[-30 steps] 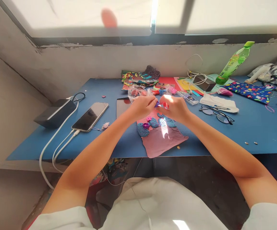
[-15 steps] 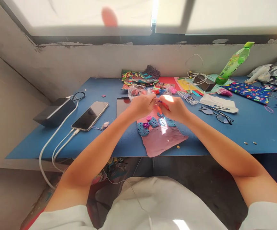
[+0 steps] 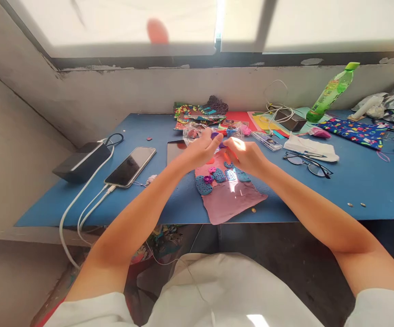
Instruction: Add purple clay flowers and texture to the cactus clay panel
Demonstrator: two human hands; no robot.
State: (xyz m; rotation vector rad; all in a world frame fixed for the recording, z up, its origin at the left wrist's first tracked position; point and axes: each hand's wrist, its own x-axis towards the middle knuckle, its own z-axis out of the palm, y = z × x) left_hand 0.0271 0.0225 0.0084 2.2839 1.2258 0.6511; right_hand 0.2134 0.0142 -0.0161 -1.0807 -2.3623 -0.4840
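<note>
My left hand (image 3: 204, 147) and my right hand (image 3: 242, 153) meet above the far part of a pink clay sheet (image 3: 227, 202). A small purple piece (image 3: 215, 136) shows at the fingers of my left hand, and more purple shows by my right fingertips. My right hand is curled, with a bit of orange-red under its fingers. Blue dotted clay pieces (image 3: 218, 175) and a purple flower (image 3: 208, 180) lie on the sheet.
A phone (image 3: 130, 167) with cables and a black box (image 3: 84, 161) lie to the left. Glasses (image 3: 308, 164), a white cloth (image 3: 311, 147), a patterned pouch (image 3: 353, 131) and a green bottle (image 3: 333, 93) are at the right. Coloured papers and plastic packets (image 3: 192, 131) lie behind my hands.
My left hand has opened out somewhat from its closed grip, and purple now shows at its fingers. The view has shifted slightly.
</note>
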